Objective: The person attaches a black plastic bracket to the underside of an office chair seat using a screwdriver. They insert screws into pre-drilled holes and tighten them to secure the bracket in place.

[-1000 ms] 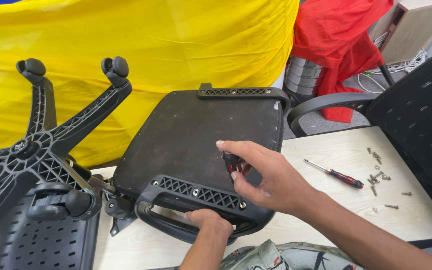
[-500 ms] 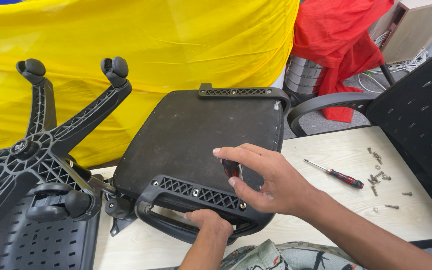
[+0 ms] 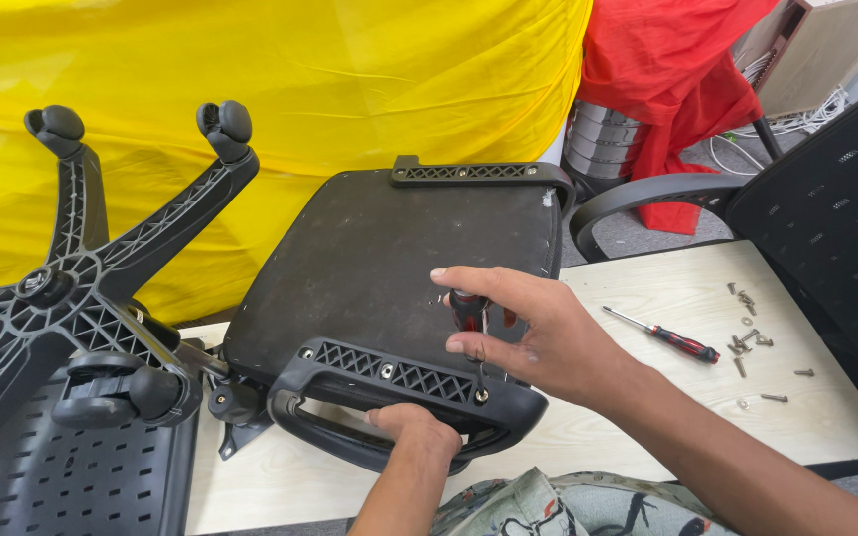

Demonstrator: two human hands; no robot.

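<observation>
A black office-chair seat [image 3: 399, 258] lies upside down on a light wooden table [image 3: 667, 288]. My left hand [image 3: 414, 429] grips the curved black armrest [image 3: 350, 442] at the seat's near edge. My right hand [image 3: 528, 333] holds a screwdriver with a red and black handle [image 3: 469, 310], upright, its shaft pointing down at a screw in the armrest's lattice bracket [image 3: 399, 375]. A second armrest bracket [image 3: 474, 173] runs along the seat's far edge.
A black five-star chair base with casters [image 3: 81, 288] stands at the left. A second red and black screwdriver [image 3: 667, 335] and several loose screws [image 3: 752, 342] lie on the table at the right. A black mesh chair back [image 3: 826, 218] is at far right; yellow cloth hangs behind.
My right hand has turned slightly on the screwdriver handle, fingers shifting around it. The left hand and the seat have stayed in place.
</observation>
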